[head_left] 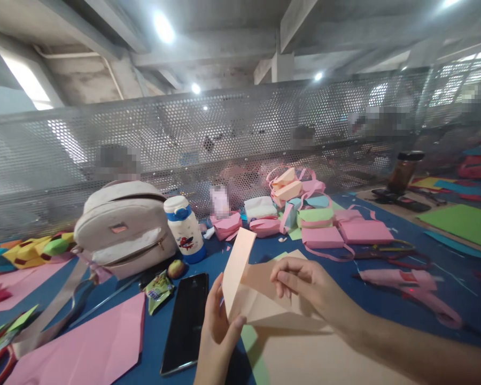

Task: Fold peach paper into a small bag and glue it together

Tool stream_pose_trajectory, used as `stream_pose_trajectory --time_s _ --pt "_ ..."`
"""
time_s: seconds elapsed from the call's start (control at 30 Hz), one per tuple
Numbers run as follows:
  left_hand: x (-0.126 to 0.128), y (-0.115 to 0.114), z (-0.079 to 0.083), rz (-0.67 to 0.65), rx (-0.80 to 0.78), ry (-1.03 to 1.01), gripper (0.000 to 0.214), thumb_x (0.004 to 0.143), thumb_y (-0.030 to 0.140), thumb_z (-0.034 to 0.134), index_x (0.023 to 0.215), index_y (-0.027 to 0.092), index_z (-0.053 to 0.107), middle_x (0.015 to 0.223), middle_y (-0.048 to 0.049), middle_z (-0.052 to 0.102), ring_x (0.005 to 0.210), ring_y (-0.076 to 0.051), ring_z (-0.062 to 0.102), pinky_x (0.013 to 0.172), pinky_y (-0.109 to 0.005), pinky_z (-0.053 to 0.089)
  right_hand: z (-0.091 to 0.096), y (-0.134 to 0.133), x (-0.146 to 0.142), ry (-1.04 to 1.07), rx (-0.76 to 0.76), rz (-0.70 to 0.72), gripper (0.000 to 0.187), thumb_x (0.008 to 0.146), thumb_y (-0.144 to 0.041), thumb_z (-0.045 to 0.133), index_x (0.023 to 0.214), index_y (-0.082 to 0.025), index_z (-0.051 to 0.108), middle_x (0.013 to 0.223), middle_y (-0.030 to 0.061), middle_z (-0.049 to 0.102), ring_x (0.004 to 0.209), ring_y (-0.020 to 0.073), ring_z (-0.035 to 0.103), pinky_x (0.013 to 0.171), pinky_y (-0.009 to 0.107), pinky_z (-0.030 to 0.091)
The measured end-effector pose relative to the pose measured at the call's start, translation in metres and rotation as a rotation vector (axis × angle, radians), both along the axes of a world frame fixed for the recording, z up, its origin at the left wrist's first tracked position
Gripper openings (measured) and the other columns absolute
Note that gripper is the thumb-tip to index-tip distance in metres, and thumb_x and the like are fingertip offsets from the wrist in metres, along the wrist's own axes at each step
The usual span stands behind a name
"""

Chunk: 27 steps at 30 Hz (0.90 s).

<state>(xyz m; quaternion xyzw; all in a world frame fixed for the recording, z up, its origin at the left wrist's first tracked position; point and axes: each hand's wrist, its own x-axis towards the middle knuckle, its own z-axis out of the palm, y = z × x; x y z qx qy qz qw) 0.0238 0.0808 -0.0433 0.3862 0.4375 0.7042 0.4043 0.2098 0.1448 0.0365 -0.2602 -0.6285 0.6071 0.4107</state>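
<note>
A folded peach paper piece (240, 267) stands partly upright in front of me, one narrow flap raised. My left hand (220, 321) grips its left edge between thumb and fingers. My right hand (304, 283) hovers over the paper's right side, fingers curled and pressed to the thumb; whatever is between them, if anything, is hidden. Below lies a larger peach sheet (312, 358), with a green sheet (254, 347) showing from under its left edge. To the left of my left hand rests a black phone (186, 321).
A pink glue gun (412, 283) lies at the right. Small folded pink bags (323, 238) are piled along the back. Left stand a white backpack (124, 230) and a bottle (184, 230); a pink sheet (92, 337) and scissors (0, 363) lie nearer. A perforated metal screen (176, 144) rises behind.
</note>
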Motion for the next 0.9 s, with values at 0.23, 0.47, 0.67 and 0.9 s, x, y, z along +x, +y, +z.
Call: stream_pose_trajectory --time_s 0.23,0.47,0.67,0.9 --pt "0.000 0.000 0.000 0.018 -0.018 0.034 0.077 0.071 0.050 0.078 0.138 0.026 0.049 0.142 -0.0116 0.055 0.127 -0.038 0.055 0.098 -0.041 0.053 -0.003 0.004 -0.001 0.008 0.018 0.007 0.039 0.086 -0.057 0.064 0.084 -0.018 0.068 0.065 0.0008 0.061 0.063 0.0141 0.052 0.064 0.028 0.042" --pt "0.000 -0.001 0.000 0.006 -0.012 0.036 0.076 0.072 0.051 0.077 0.138 0.024 0.048 0.142 -0.0122 0.054 0.128 -0.037 0.054 0.100 -0.042 0.051 -0.007 0.004 -0.001 -0.011 0.031 0.052 0.044 0.089 -0.059 0.059 0.078 -0.017 0.060 0.065 0.0000 0.057 0.060 0.0125 0.047 0.062 0.027 0.038" --pt "0.000 -0.001 0.001 -0.017 -0.001 0.031 0.076 0.073 0.051 0.077 0.138 0.025 0.047 0.142 -0.0125 0.054 0.126 -0.037 0.056 0.098 -0.040 0.052 -0.004 -0.001 0.001 -0.060 0.091 0.062 0.046 0.095 -0.061 0.048 0.076 -0.019 0.050 0.069 -0.0021 0.045 0.061 0.0123 0.041 0.061 0.027 0.035" --pt "-0.001 -0.001 0.001 -0.019 0.011 0.031 0.078 0.072 0.050 0.078 0.139 0.025 0.048 0.137 -0.0127 0.058 0.125 -0.038 0.056 0.099 -0.041 0.051 -0.001 -0.008 0.007 -0.123 0.138 -0.012 0.052 0.098 -0.059 0.041 0.064 -0.021 0.035 0.063 -0.0035 0.034 0.057 0.0125 0.031 0.055 0.028 0.026"
